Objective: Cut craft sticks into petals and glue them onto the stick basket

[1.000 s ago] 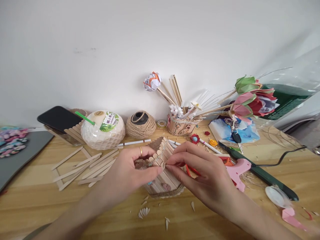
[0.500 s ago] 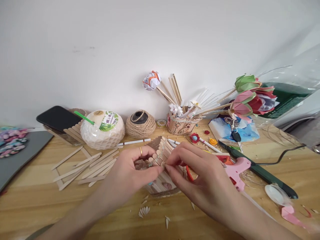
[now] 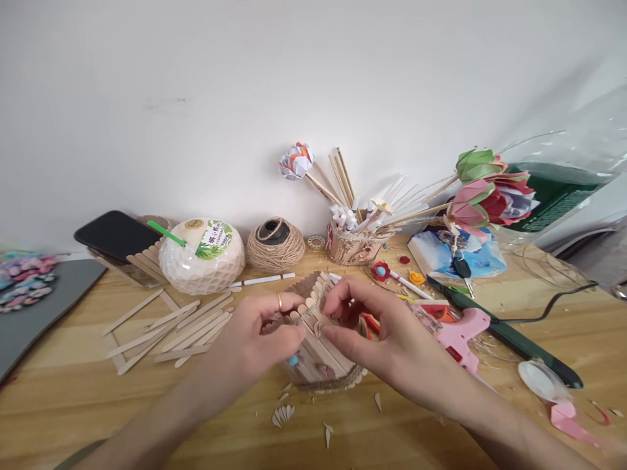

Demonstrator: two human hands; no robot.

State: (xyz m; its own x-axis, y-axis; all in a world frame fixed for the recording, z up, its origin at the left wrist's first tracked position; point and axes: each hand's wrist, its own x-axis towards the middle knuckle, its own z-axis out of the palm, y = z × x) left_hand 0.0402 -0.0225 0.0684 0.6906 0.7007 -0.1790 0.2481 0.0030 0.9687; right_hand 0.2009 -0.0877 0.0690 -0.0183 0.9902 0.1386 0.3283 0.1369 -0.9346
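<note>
At six o'clock from centre sits a stick-built craft [image 3: 319, 358]. The left hand [image 3: 257, 336] grips its nine-o'clock edge; the right hand [image 3: 389, 329], at three, is loose, thumb beside a small pale piece [image 3: 318, 328]. Steady support and light pressing seem best.

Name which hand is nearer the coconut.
Left. The left hand is in front and to the right of the coconut; the right hand is farther right, by the stick box.

Soft light casts faint shadows on the wall [image 3: 196, 59] (frame edges stretch).
</note>
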